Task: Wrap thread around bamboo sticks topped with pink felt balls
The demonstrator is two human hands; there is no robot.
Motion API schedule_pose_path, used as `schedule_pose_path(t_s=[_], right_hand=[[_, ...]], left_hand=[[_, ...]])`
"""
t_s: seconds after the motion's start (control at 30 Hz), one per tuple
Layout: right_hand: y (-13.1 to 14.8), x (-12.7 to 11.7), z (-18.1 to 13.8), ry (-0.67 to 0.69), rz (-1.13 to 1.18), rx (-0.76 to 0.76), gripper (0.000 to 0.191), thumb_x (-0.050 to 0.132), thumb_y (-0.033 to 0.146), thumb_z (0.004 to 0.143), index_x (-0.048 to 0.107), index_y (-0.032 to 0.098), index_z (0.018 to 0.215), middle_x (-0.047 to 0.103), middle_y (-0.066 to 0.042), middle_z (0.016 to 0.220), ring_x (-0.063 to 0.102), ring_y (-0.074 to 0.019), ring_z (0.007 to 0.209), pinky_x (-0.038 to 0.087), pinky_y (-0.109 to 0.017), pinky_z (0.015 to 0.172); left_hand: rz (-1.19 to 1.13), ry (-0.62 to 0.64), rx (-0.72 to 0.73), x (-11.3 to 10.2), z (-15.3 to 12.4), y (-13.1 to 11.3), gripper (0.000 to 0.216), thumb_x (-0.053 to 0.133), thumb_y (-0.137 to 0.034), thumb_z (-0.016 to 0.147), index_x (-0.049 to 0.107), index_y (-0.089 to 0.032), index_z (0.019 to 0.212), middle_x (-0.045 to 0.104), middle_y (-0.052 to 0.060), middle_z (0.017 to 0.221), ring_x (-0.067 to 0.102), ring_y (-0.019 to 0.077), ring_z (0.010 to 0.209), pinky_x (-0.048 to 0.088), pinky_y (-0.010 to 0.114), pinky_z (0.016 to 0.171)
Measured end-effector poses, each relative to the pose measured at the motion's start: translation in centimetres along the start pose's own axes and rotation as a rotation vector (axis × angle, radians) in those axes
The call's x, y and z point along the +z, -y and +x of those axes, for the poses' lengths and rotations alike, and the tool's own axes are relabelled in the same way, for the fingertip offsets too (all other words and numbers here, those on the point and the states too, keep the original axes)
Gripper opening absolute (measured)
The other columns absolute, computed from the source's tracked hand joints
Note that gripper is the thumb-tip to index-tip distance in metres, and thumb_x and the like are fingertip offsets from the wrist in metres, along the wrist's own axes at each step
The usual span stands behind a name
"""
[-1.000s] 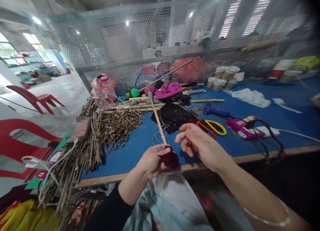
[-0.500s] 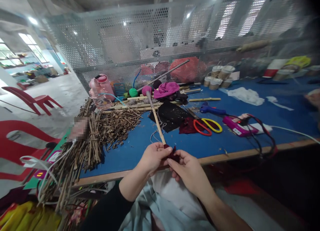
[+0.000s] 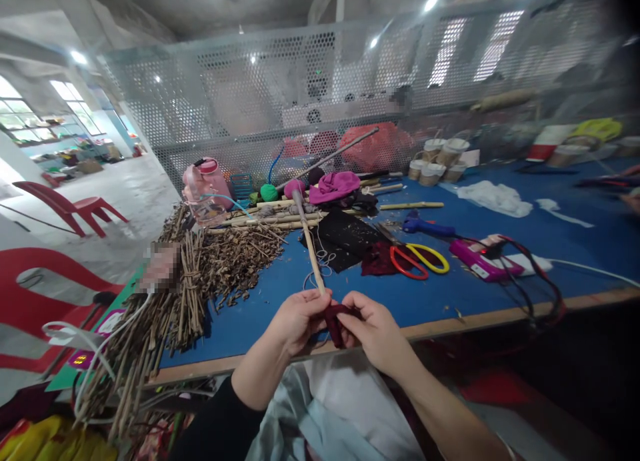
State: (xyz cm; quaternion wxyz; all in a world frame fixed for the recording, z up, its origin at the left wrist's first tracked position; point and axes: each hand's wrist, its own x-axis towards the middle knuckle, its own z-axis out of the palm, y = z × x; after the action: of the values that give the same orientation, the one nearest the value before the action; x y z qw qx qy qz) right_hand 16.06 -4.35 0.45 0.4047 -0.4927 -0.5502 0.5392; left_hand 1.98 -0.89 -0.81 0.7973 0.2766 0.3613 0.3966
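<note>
A thin wooden stick (image 3: 309,242) with a pink felt tip at its far end slants over the blue table (image 3: 260,294). My left hand (image 3: 296,320) is closed round the stick's near end. A dark red piece of cloth (image 3: 334,320) wraps that end. My right hand (image 3: 375,329) pinches this cloth from the right, and its fingers touch the left hand's fingers.
Red-and-yellow scissors (image 3: 419,258), a spare dark red cloth scrap (image 3: 376,259), black fabric (image 3: 345,236), a purple glue gun (image 3: 480,261) and a blue one (image 3: 425,225) lie ahead. Bundled dry twigs (image 3: 165,301) cover the left end. Red chairs (image 3: 45,281) stand left. Mesh screen behind.
My right hand came back from above the scissors to the stick's near end and took hold of the dark red cloth. The left hand kept its grip.
</note>
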Motion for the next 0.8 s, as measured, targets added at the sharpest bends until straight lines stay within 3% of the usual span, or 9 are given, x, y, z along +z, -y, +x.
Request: schedule_pose_path(t_s=[0.17, 0.23, 0.33, 0.43, 0.57, 0.7, 0.8], right_hand=[[1.0, -0.2, -1.5, -0.183, -0.446, -0.243, 0.017, 0.047, 0.026, 0.080, 0.047, 0.021, 0.064, 0.054, 0.001, 0.055, 0.048, -0.0129, 0.052, 0.035, -0.025, 0.052], [1.0, 0.0, -1.6, -0.181, -0.519, -0.239, 0.016, 0.047, 0.026, 0.080, 0.048, 0.021, 0.064, 0.055, 0.000, 0.057, 0.048, -0.0137, 0.053, 0.033, -0.025, 0.053], [0.5, 0.2, -0.8, -0.136, -0.455, -0.145, 0.017, 0.051, 0.025, 0.076, 0.044, 0.022, 0.061, 0.054, 0.001, 0.054, 0.049, -0.0138, 0.050, 0.033, -0.025, 0.049], [-0.1, 0.5, 0.3, -0.129, -0.247, -0.053, 0.027, 0.054, 0.026, 0.071, 0.033, 0.022, 0.056, 0.047, 0.004, 0.047, 0.049, -0.0125, 0.045, 0.034, -0.023, 0.044], [0.1, 1.1, 1.0, -0.089, -0.009, 0.084, 0.027, 0.057, 0.030, 0.068, 0.035, 0.022, 0.056, 0.044, 0.005, 0.045, 0.043, -0.0101, 0.037, 0.033, -0.022, 0.036], [0.5, 2.4, 1.4, -0.071, -0.011, 0.036, 0.022, 0.057, 0.025, 0.066, 0.040, 0.020, 0.055, 0.044, 0.005, 0.049, 0.042, -0.0085, 0.043, 0.034, -0.021, 0.041], [0.2, 3.2, 1.6, -0.031, 0.000, -0.021, 0.019, 0.056, 0.023, 0.069, 0.041, 0.018, 0.058, 0.046, 0.004, 0.054, 0.044, -0.0081, 0.050, 0.037, -0.020, 0.046]], left_hand=[[0.126, 0.001, 0.021, 1.1, 0.1, -0.2, 0.027, 0.074, -0.028, 0.061, 0.060, -0.009, 0.075, 0.060, 0.003, 0.065, 0.053, 0.0061, 0.052, 0.040, 0.016, 0.051], [0.163, -0.013, 0.022, 1.3, 0.4, -0.1, 0.028, 0.074, -0.029, 0.059, 0.060, -0.010, 0.073, 0.058, 0.001, 0.061, 0.050, 0.0044, 0.048, 0.038, 0.014, 0.048], [0.229, -0.049, 0.044, 1.1, 0.9, 0.1, 0.032, 0.074, -0.033, 0.057, 0.058, -0.011, 0.073, 0.054, -0.002, 0.056, 0.045, 0.0036, 0.043, 0.035, 0.014, 0.044], [0.287, -0.078, 0.047, 0.9, 0.5, 0.0, 0.036, 0.071, -0.039, 0.061, 0.057, -0.012, 0.081, 0.053, -0.002, 0.061, 0.045, 0.0041, 0.045, 0.038, 0.016, 0.044], [0.343, -0.270, 0.146, 1.0, -2.1, 0.3, 0.039, 0.059, -0.051, 0.069, 0.051, -0.017, 0.088, 0.052, -0.002, 0.069, 0.052, 0.0079, 0.053, 0.044, 0.019, 0.047], [0.423, -0.321, 0.313, 0.8, -4.7, 1.5, 0.037, 0.068, -0.041, 0.065, 0.044, -0.018, 0.082, 0.044, -0.007, 0.060, 0.047, 0.0061, 0.050, 0.041, 0.016, 0.045], [0.369, -0.256, 0.304, -0.1, -5.1, 1.8, 0.040, 0.073, -0.034, 0.060, 0.041, -0.018, 0.079, 0.041, -0.010, 0.054, 0.042, 0.0040, 0.045, 0.038, 0.015, 0.043]])
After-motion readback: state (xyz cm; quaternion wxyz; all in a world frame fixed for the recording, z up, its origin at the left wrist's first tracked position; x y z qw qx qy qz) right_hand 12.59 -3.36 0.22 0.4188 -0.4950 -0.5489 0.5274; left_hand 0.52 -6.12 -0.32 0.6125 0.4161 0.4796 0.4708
